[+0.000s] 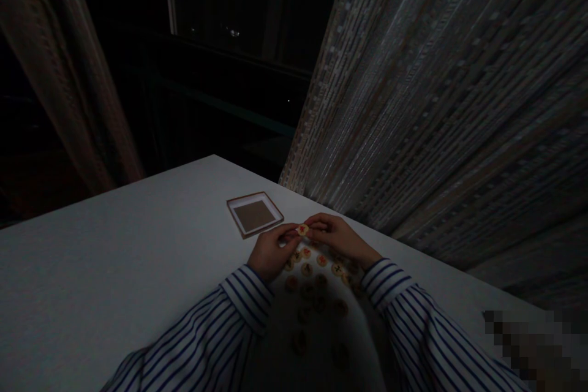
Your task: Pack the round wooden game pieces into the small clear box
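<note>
We take the shallow box (254, 215) on the white table (138, 257) as the reference. To the right of the box and slightly nearer to us, we hold one round piece (302, 230), its face bearing a red character. Our left hand (271, 252), just beside the box's near edge, grips the piece at its left side between thumb and fingers. Our right hand (339, 236), farther right of the box, grips the opposite side with its fingertips. Loose round pieces (307, 269) with red or dark characters lie below our hands, nearer to us than the box; those closest to us are in shadow. A patterned curtain (413, 104) hangs to the right of the box, and a dark window (257, 0) stands beyond it.
</note>
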The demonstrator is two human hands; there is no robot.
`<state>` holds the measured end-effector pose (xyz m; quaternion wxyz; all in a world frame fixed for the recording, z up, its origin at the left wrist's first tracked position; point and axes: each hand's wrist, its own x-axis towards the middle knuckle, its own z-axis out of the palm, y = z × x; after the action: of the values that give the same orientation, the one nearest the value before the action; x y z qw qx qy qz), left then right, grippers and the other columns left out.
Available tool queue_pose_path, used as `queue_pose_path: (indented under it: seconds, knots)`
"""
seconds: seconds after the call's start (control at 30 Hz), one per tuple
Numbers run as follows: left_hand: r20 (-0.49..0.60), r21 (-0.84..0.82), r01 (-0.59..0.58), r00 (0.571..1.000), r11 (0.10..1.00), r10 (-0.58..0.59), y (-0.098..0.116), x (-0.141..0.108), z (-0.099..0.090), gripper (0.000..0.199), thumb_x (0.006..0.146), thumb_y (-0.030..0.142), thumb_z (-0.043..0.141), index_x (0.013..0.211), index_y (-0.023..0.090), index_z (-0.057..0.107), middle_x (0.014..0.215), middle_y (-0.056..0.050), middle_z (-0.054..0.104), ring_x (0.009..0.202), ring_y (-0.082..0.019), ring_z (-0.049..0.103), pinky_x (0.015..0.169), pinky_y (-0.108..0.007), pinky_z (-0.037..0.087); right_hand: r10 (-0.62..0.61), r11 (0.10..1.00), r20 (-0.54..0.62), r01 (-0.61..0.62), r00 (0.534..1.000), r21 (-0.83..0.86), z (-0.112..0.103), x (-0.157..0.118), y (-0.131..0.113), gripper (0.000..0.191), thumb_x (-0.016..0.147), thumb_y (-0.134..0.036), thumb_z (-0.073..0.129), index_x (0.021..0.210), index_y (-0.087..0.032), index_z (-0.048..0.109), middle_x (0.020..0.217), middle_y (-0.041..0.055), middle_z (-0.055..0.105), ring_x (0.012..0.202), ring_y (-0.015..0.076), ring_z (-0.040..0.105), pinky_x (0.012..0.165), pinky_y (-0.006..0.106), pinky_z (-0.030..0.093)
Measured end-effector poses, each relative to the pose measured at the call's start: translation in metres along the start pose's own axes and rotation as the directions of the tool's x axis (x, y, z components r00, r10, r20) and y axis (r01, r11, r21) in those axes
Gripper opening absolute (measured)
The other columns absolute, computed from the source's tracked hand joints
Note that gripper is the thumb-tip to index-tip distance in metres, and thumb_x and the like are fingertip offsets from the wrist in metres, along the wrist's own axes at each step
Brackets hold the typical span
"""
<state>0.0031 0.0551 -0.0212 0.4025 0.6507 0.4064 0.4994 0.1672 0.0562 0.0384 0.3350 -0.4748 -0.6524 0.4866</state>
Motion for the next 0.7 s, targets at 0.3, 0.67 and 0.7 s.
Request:
queue_pose_path:
  seconds: [0.3, 0.67, 0.7]
  knots:
    - [0.001, -0.397, 0.187, 0.979, 0.898, -0.203, 0.001, 0.004, 0.000, 0.031, 0.061, 0.030, 0.071, 0.086, 0.012, 0.067, 0.082, -0.008, 0.071, 0.077, -0.019, 0.065, 0.075, -0.031, 0.051, -0.157, 0.958, -0.076, 0.133, 0.985, -0.255, 0.004, -0.004, 0.000, 0.022, 0.069, -0.029, 0.064, 0.088, -0.017, 0.060, 0.080, 0.0011, 0.062, 0.070, 0.0128, 0.056, 0.063, 0.026, 0.045]
    - [0.044, -0.549, 0.267, 0.956, 0.792, -0.291, 0.004, 0.006, -0.004, 0.044, 0.050, 0.034, 0.080, 0.085, 0.013, 0.067, 0.077, -0.005, 0.068, 0.073, -0.015, 0.063, 0.074, -0.029, 0.048, -0.322, 0.820, -0.085, 0.232, 0.943, -0.524, 0.011, -0.012, -0.004, 0.017, 0.075, -0.024, 0.062, 0.091, -0.020, 0.063, 0.082, 0.0000, 0.064, 0.072, 0.0123, 0.057, 0.064, 0.024, 0.043]
    - [0.054, -0.552, 0.277, 0.953, 0.787, -0.297, 0.005, 0.005, -0.004, 0.044, 0.050, 0.034, 0.080, 0.086, 0.013, 0.067, 0.077, -0.005, 0.068, 0.073, -0.015, 0.063, 0.074, -0.029, 0.048, -0.329, 0.813, -0.079, 0.239, 0.941, -0.531, 0.011, -0.013, -0.004, 0.017, 0.075, -0.024, 0.062, 0.091, -0.020, 0.063, 0.082, 0.0000, 0.064, 0.072, 0.0120, 0.057, 0.065, 0.024, 0.043]
